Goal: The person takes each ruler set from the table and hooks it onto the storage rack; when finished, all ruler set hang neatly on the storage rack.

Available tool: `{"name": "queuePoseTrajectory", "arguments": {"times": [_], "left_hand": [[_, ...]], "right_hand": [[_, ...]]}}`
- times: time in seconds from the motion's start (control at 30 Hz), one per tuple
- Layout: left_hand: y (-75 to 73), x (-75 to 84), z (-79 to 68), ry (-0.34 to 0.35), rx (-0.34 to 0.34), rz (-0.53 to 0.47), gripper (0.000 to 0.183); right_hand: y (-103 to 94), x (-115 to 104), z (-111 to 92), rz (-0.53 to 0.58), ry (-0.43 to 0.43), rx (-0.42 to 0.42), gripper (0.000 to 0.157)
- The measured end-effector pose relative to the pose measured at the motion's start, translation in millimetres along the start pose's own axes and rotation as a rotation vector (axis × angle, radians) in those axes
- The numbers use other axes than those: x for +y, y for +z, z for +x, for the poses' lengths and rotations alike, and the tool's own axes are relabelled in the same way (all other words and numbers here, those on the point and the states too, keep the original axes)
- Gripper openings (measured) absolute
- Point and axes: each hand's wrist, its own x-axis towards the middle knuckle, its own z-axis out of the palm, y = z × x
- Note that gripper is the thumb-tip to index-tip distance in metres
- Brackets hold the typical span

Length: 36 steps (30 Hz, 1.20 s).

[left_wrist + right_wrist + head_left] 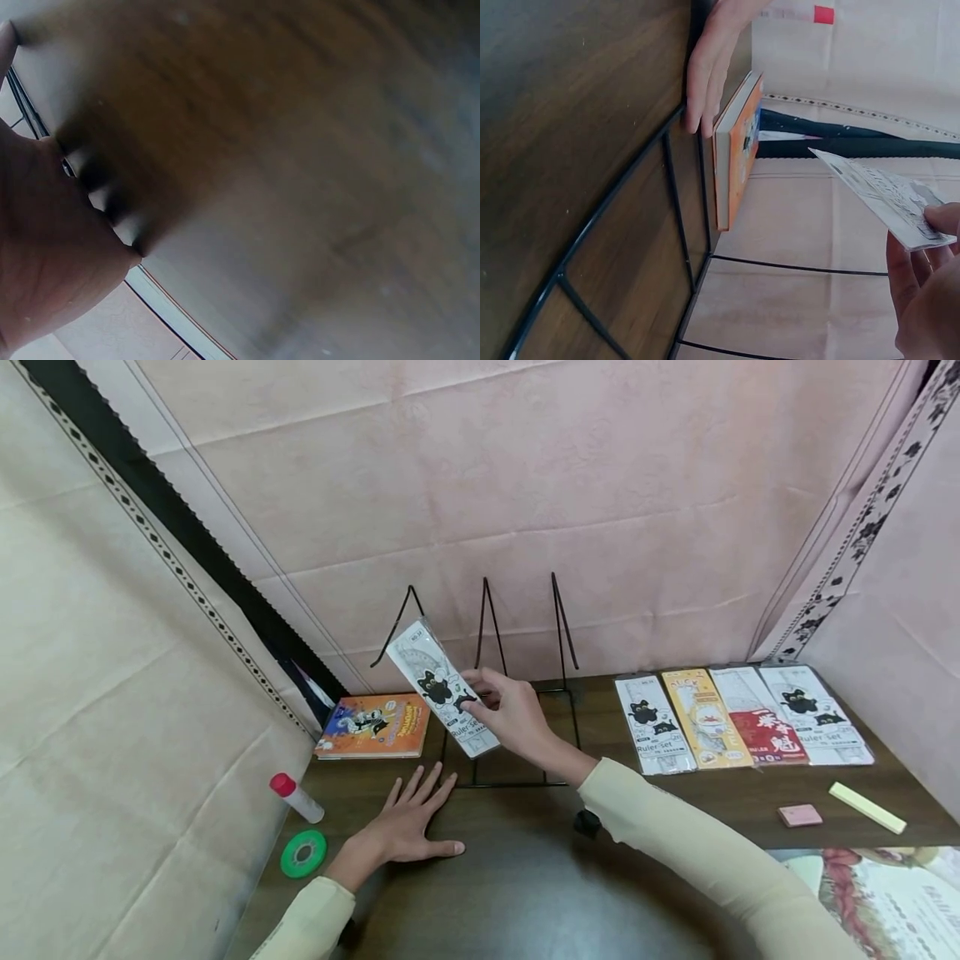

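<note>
The right hand (517,714) pinches the Ruler Set packet (431,672) by its right edge; its long axis slants up-left above the wire rack (510,785), toward the table's back edge (596,679). The left hand (401,827) lies lower, fingers spread.

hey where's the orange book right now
In the head view, the orange book lies left of the black wire rack, just beyond the left hand.
</note>
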Motion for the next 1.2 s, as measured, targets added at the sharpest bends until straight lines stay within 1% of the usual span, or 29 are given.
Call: {"name": "queuePoseTrajectory", "arguments": {"times": [0.17, 0.3, 0.5, 0.63, 0.8, 1.0, 1.13, 1.2], "left_hand": [[-0.4, 0.5, -2.1, -0.003, 0.000, 0.001, 0.108], [0.2, 0.3, -1.7, -0.005, -0.010, 0.009, 0.108], [0.5, -1.0, -1.3, -0.007, -0.018, 0.006, 0.108], [-0.8, -0.1, -1.7, -0.005, -0.020, 0.002, 0.108], [-0.8, 0.4, -1.6, -0.004, -0.021, 0.006, 0.108], [-1.8, 1.2, -2.6, -0.009, -0.023, 0.013, 0.108], [-1.9, 1.4, -2.6, 0.003, -0.007, 0.007, 0.107], [-2.0, 1.3, -2.9, 0.009, 0.000, 0.001, 0.107]], "right_hand": [[6.8, 11, 11, -0.034, 0.011, -0.002, 0.038], [10.1, 18, 20, -0.040, 0.031, -0.001, 0.038], [15.6, 23, 31, -0.065, 0.056, 0.034, 0.037], [18.6, 28, 37, -0.043, 0.061, 0.053, 0.037], [20.9, 36, 41, -0.041, 0.084, 0.071, 0.037], [23.7, 41, 48, -0.018, 0.123, 0.069, 0.037], [25.5, 45, 55, -0.019, 0.146, 0.068, 0.038], [25.7, 47, 59, -0.002, 0.159, 0.064, 0.039]]}}
